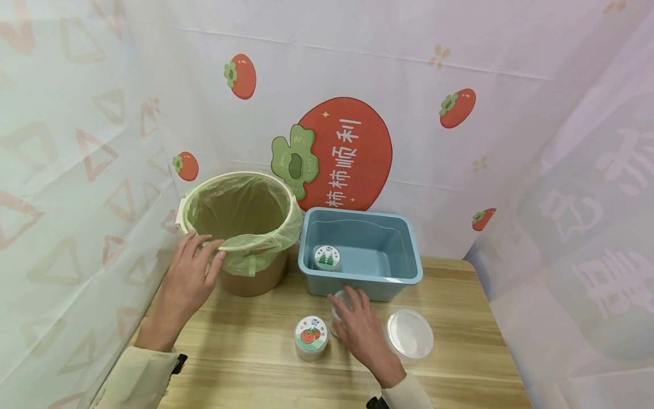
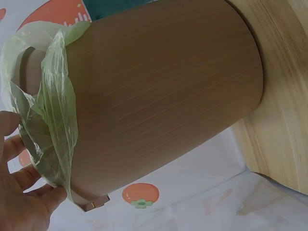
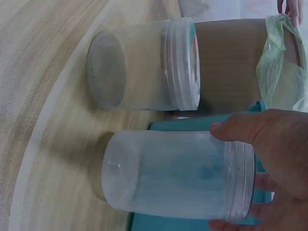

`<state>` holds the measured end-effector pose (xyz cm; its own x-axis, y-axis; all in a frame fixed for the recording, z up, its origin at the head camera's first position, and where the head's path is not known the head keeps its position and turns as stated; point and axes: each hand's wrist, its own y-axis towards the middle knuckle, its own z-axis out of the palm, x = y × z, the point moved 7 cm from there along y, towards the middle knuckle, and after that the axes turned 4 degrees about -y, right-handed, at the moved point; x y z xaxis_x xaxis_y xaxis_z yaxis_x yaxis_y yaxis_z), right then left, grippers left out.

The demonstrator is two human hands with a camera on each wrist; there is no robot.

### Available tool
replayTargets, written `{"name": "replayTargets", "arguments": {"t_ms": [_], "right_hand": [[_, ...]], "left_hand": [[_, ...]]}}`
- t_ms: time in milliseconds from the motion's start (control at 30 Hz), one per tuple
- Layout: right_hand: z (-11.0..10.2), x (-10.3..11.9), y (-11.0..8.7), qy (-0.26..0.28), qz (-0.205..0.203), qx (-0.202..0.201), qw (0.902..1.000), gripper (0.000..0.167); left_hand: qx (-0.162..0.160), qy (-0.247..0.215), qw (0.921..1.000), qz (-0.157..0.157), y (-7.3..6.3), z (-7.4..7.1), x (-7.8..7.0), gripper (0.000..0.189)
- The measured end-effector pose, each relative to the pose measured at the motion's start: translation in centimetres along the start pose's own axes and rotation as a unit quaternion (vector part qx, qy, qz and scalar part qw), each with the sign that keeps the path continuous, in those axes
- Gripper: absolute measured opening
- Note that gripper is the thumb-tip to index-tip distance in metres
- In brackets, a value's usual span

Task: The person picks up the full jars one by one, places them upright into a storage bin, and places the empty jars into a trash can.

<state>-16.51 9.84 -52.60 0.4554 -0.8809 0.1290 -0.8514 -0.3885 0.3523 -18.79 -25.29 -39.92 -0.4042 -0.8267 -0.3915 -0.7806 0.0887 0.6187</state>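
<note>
Lightly seemed best: the right hand [image 1: 360, 331] grasped a clear cylindrical plastic jar [image 3: 178, 175] inside the wooden desk's [image 1: 460, 324] right edge; the left hand [image 1: 191, 270] rested, fingers relaxed, on green plastic lining [image 1: 255, 259].

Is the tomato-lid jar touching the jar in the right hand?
Apart. The right wrist view shows tabletop and blue tub in the gap between the tomato-lid jar and held jar.

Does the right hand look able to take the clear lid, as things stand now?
Probably yes, though the right hand holds a jar and would first have to let go. The lid lies close beside that hand, with nothing seen covering it.
</note>
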Motion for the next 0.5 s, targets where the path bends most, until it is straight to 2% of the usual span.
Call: {"name": "replayTargets", "arguments": {"t_ms": [500], "right_hand": [[-4.4, 1.5, 0.2, 0.018, -0.012, 0.0, 0.9998, 0.058]], "left_hand": [[0.003, -0.004, 0.9999, -0.01, 0.1, 0.2, 0.0, 0.022]]}}
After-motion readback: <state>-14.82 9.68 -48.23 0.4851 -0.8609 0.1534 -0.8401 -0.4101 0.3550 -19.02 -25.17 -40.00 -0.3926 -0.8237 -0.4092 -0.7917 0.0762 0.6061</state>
